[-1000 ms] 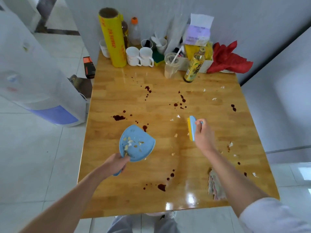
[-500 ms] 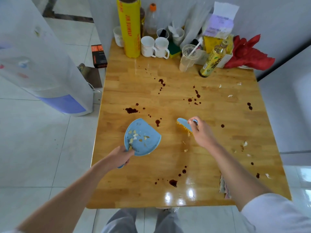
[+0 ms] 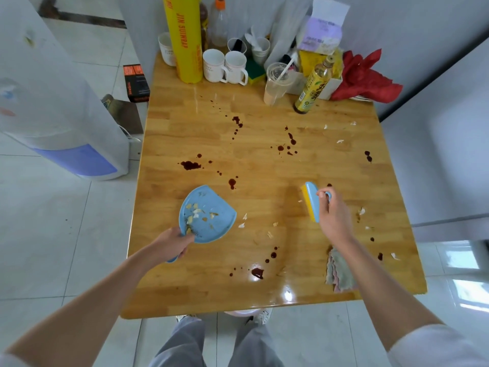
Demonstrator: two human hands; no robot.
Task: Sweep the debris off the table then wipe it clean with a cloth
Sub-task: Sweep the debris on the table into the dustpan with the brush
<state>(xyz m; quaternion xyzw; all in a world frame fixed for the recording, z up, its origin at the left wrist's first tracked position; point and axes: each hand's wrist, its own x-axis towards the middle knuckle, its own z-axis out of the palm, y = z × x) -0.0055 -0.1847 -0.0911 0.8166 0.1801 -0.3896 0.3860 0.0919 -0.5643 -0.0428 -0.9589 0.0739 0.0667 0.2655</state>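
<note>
My left hand (image 3: 173, 242) grips the handle of a blue dustpan (image 3: 209, 214) near the wooden table's (image 3: 264, 287) left edge; several pale scraps lie in the pan. My right hand (image 3: 333, 215) holds a small blue brush with yellow bristles (image 3: 311, 201) upright, to the right of the pan. A few white scraps (image 3: 242, 225) lie on the wood between pan and brush. More scraps (image 3: 340, 141) lie at the right side. Dark brown splashes (image 3: 190, 165) dot the tabletop. A folded pastel cloth (image 3: 338, 271) lies near the front right edge, partly under my right forearm.
Along the back edge stand a yellow wrap roll (image 3: 184, 38), white mugs (image 3: 225, 66), a plastic cup with a straw (image 3: 276, 86), a yellow-labelled bottle (image 3: 313, 88), a box of packets and a red cloth (image 3: 365, 78). A water dispenser (image 3: 53, 107) stands left of the table.
The brush has swung from beside the dustpan back out to the right and stands more upright. A few scraps now lie between pan and brush. The view has shifted left.
</note>
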